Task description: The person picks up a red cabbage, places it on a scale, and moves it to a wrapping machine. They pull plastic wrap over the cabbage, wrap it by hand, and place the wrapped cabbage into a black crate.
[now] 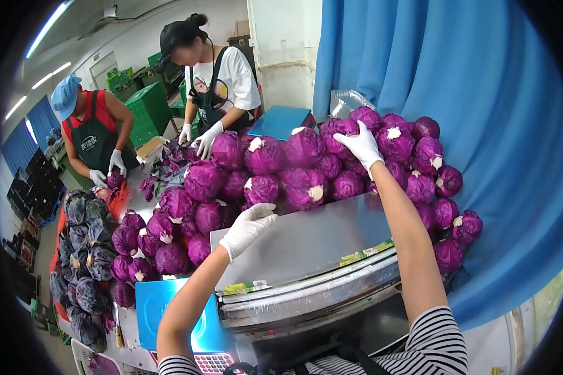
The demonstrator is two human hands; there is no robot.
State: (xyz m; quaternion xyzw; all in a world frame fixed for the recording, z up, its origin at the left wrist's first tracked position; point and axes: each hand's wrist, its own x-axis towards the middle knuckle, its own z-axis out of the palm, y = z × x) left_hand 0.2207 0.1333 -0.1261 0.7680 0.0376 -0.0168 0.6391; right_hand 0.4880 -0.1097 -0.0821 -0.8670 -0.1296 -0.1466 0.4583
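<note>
My right hand, in a white glove, reaches to the back of the pile. Its thumb and fingers lie around a red cabbage there. My left hand, also gloved, hovers over the left part of the steel surface with its fingers stretched out and nothing in them. Closest to its fingertips is a red cabbage with a pale cut stem at the front of the pile. Several more red cabbages are stacked behind and on both sides of the steel surface.
A blue-topped scale with a keypad stands at front left. Untrimmed dark cabbages are heaped farther left, near a knife. Two gloved co-workers work across the table, one handling a cabbage. A blue curtain hangs at right.
</note>
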